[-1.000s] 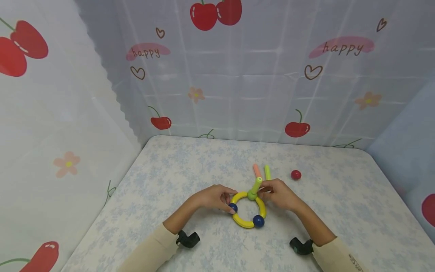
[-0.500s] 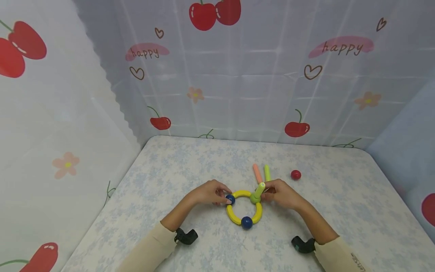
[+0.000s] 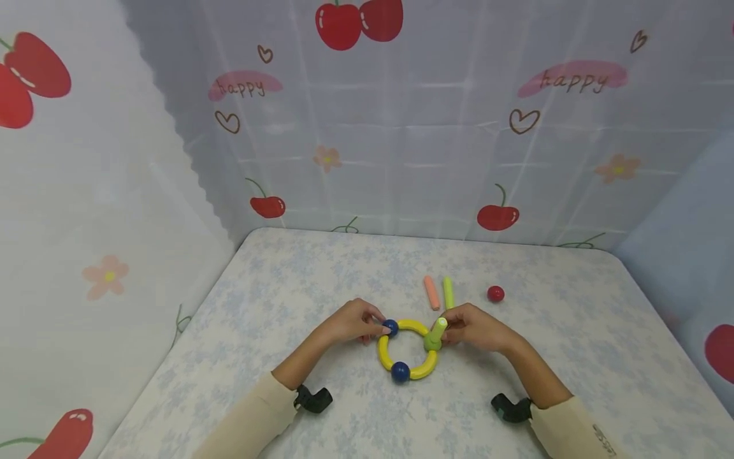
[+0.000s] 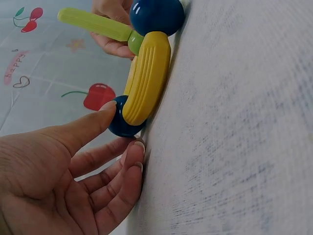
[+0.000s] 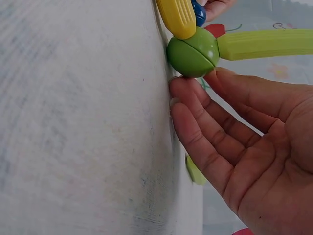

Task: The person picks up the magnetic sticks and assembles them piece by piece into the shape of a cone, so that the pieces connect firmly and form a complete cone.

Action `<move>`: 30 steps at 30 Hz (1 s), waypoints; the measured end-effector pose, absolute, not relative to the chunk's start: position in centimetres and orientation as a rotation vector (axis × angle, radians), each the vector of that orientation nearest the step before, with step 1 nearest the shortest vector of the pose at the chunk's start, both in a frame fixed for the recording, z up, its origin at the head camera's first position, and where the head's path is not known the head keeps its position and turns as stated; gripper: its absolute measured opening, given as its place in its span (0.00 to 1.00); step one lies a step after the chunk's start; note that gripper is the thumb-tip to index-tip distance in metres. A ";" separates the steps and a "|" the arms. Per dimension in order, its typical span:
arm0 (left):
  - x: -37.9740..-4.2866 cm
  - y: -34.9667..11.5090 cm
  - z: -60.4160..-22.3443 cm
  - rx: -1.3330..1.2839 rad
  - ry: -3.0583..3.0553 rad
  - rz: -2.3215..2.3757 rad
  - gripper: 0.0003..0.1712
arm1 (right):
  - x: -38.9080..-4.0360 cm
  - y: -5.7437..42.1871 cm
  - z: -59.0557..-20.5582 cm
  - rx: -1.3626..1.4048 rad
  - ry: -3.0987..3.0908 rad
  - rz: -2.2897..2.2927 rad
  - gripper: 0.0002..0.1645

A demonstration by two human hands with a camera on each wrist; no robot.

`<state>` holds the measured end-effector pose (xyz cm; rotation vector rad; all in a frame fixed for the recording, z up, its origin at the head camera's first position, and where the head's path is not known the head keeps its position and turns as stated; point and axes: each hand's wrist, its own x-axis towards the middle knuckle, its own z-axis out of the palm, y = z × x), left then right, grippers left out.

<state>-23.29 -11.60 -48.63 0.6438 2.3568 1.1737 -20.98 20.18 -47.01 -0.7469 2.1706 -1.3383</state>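
The left hand (image 3: 352,322) pinches a blue ball (image 3: 392,325) between thumb and fingers; the thumb covers part of the ball, and the undersides of the gripping fingertips are out of sight. The right hand (image 3: 474,328) holds a green ball (image 3: 432,344) by its fingertips, though just where the index finger meets it is hard to make out. Both balls belong to a ring of three yellow curved bars (image 3: 424,370), which lies on the tabletop (image 3: 321,268) between the hands. A second blue ball (image 3: 400,372) joins the ring nearer the person than either hand; the left wrist view crops its top. From the green ball a lime stick (image 3: 439,327) stands up beside the right hand, its end cut off in the right wrist view. Beyond the right hand lie a pink stick (image 3: 432,293), a loose green stick (image 3: 448,291) whose near end the hand seems to hide, and a red ball (image 3: 496,293), farther right. A red patch at the right wrist view's bottom edge is too cropped to identify.
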 end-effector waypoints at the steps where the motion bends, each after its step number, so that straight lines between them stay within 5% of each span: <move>1: -23.3 -11.6 -48.6 0.642 2.359 1.179 0.18 | -21.0 20.2 -47.0 -0.749 2.169 -1.328 0.11; 30: -24.8 -8.6 -49.0 0.670 2.493 1.142 0.17 | -20.7 20.4 -46.6 -0.741 2.092 -1.169 0.08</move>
